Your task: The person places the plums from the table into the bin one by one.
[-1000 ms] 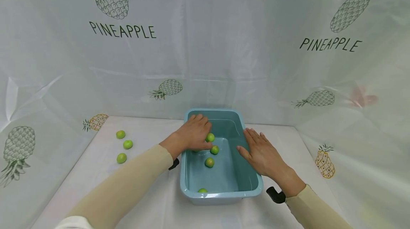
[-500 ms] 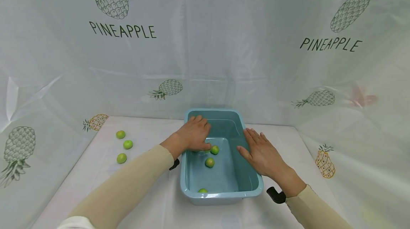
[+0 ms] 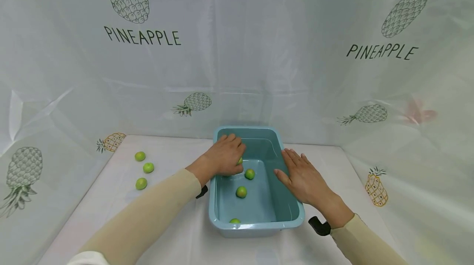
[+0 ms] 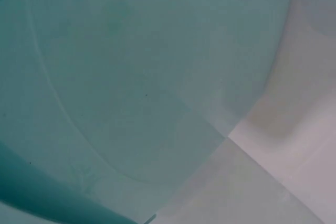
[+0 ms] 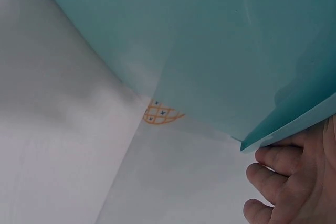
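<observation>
A blue plastic tub point(image 3: 259, 211) stands on the white-covered table, with several limes on its floor. My left hand point(image 3: 224, 154) reaches in over the left rim, back of the hand upward. Its fingertips are hidden. One lime point(image 3: 240, 160) peeks out beside its index finger, another lime point(image 3: 249, 174) lies just right of the thumb, and a further lime point(image 3: 241, 192) is nearer me. My right hand point(image 3: 301, 174) holds the right rim, thumb on the inner side. In the right wrist view its fingers point(image 5: 281, 182) bend under that rim. Only the tub's outer wall point(image 4: 131, 77) fills the left wrist view.
Loose limes point(image 3: 148, 168) lie on the table left of the tub. A pineapple-printed sheet point(image 3: 259, 51) hangs behind and at the sides. The tub's far end is close to that sheet. One lime point(image 3: 235, 220) is partly hidden by the near rim.
Limes under my left hand have shifted: one left sight, then reappeared by the index finger. Another rolled slightly toward me. The left hand moved only slightly; the right hand and tub stayed put.
</observation>
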A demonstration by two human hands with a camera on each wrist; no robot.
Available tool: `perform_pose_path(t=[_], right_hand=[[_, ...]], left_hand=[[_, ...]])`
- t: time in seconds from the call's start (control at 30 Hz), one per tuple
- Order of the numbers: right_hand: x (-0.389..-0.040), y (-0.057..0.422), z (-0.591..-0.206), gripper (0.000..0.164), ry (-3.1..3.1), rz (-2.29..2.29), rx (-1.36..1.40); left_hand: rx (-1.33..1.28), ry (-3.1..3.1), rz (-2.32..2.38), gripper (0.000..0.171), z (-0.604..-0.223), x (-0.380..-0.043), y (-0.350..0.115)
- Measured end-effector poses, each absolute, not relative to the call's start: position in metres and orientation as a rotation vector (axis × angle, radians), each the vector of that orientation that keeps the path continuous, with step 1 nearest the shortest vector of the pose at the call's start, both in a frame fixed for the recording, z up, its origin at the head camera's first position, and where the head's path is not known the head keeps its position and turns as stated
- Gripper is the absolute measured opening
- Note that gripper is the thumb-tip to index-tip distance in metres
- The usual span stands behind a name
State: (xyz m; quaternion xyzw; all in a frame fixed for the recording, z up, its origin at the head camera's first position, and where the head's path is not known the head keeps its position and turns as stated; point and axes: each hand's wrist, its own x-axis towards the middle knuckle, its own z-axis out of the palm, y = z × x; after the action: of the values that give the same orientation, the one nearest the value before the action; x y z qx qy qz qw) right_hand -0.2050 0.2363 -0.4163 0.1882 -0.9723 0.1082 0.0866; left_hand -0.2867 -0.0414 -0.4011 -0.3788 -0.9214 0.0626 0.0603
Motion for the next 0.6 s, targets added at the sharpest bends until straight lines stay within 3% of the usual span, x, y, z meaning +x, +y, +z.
perform_pose_path(t=[0.33,0.6], right_hand=[[-0.205,0.236,-0.417,0.074,-2.926,0.31,0.55],[-0.205,0.238,-0.416,0.074,-2.919,0.308,0.55]], left_hand=[[-1.103,-2.58,-0.09,0.02,-0.396,-0.284,-0.059],[-0.954,-2.383,-0.23,0.012,-0.385,-0.279,-0.123]])
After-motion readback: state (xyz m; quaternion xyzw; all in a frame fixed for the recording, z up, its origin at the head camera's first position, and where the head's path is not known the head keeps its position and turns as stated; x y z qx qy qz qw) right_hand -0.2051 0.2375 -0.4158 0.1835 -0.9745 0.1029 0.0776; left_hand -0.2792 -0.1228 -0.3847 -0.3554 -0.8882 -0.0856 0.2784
